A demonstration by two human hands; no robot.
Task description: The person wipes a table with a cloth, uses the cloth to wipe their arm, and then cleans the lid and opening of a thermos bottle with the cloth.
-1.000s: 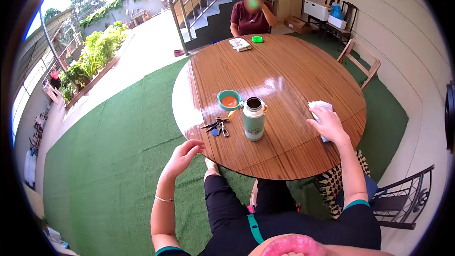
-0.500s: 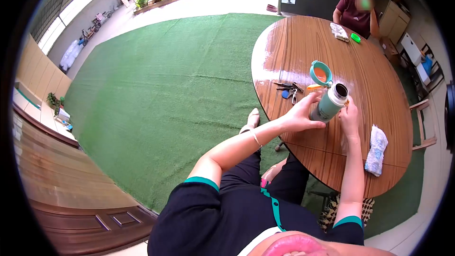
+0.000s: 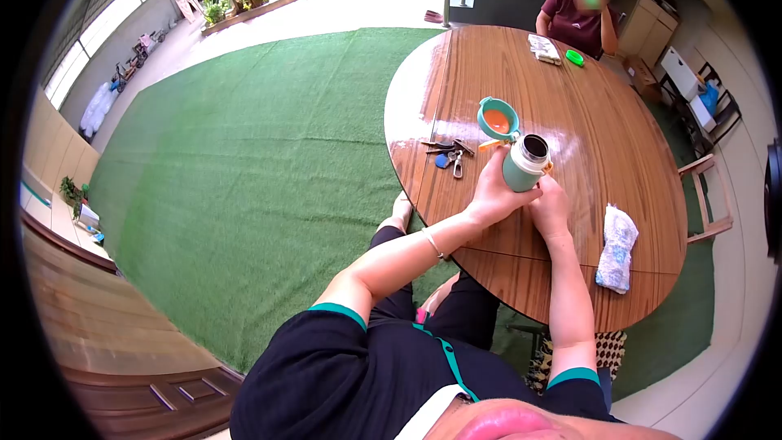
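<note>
From the head view, a green bottle (image 3: 520, 174) stands open at the near side of a round wooden tabletop (image 3: 586, 143). The left hand (image 3: 494, 197) grips its body; the right hand (image 3: 551, 209) is against its right side, fingers partly hidden, so its grip cannot be told. With both hands there, the bottle looks steadied. Its lid (image 3: 498, 121) hangs open, orange inside. Keys (image 3: 446, 147) lie to the left, a white cloth (image 3: 617, 246) to the right, neither touched. A person (image 3: 568, 18) sits across.
</note>
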